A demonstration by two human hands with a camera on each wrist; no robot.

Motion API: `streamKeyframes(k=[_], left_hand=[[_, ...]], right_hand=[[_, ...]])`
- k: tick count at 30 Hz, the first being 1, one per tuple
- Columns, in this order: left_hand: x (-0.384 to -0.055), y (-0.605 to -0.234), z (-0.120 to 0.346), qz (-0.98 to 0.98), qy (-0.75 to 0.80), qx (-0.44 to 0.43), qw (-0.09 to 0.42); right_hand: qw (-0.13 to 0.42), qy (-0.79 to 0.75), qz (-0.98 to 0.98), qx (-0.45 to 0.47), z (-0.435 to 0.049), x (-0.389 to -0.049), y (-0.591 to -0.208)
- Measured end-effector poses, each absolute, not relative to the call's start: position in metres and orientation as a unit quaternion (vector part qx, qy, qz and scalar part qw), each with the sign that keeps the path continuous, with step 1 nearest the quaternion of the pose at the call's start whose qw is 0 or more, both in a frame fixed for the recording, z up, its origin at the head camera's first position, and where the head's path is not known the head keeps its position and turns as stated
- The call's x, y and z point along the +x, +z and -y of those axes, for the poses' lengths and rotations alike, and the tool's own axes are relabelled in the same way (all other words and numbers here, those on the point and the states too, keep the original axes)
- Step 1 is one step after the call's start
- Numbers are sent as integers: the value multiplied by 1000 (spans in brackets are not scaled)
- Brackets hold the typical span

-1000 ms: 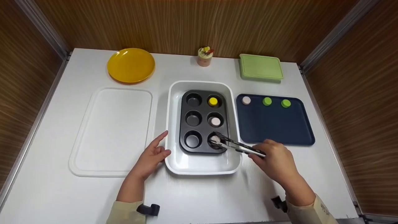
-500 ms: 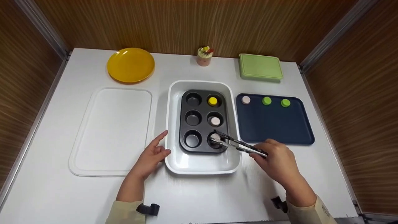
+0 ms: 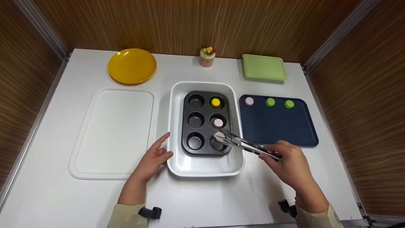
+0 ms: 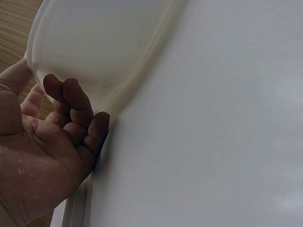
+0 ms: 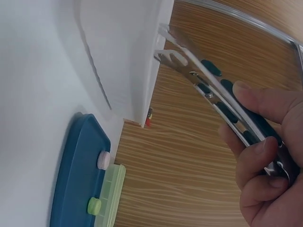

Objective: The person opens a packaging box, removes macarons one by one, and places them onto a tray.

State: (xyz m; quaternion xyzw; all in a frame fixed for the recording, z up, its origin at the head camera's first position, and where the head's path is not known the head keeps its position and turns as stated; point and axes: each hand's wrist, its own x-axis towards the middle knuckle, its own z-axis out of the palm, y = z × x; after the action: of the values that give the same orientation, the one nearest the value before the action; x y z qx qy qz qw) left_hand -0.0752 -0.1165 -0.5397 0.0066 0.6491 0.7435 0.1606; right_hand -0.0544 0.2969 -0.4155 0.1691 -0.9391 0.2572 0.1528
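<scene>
In the head view, my right hand (image 3: pixel 289 163) grips metal tongs (image 3: pixel 245 145) with dark handle pads. Between the tong tips a pale pink bottle-cap-like piece (image 3: pixel 220 135) shows, over the near right cup of a dark muffin pan (image 3: pixel 206 139); whether it is off the cup floor I cannot tell. Another pale pink piece (image 3: pixel 218 123) lies in the middle right cup, a yellow piece (image 3: pixel 215 102) in the far right cup. The pan sits in a white basin (image 3: pixel 205 173). My left hand (image 3: pixel 155 159) touches the basin's left side, index finger extended, other fingers loosely bent in the left wrist view.
A navy tray (image 3: pixel 278 126) on the right holds a pale pink piece (image 3: pixel 249 101) and two green pieces (image 3: pixel 270 102). A white lid-like tray (image 3: pixel 115 136) lies left. Behind stand an orange plate (image 3: pixel 132 66), a dessert cup (image 3: pixel 207 57) and a green lidded box (image 3: pixel 264 68).
My right hand has moved right, and the tong tips have shifted up in the head view. The pale pink piece between them has shifted the same way. My left hand stays put.
</scene>
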Motion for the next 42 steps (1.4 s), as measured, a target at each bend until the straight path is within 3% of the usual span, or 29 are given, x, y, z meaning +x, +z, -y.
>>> streamKeyframes(k=[26,42], left_hand=[[-76,-540,116,-651,741,-11,161],[-75,-540,116,-649,744,-4,160]], right_hand=[[237,273,924,127,-351,-47,-395],[207,265,941,45,-373,-49,-415]])
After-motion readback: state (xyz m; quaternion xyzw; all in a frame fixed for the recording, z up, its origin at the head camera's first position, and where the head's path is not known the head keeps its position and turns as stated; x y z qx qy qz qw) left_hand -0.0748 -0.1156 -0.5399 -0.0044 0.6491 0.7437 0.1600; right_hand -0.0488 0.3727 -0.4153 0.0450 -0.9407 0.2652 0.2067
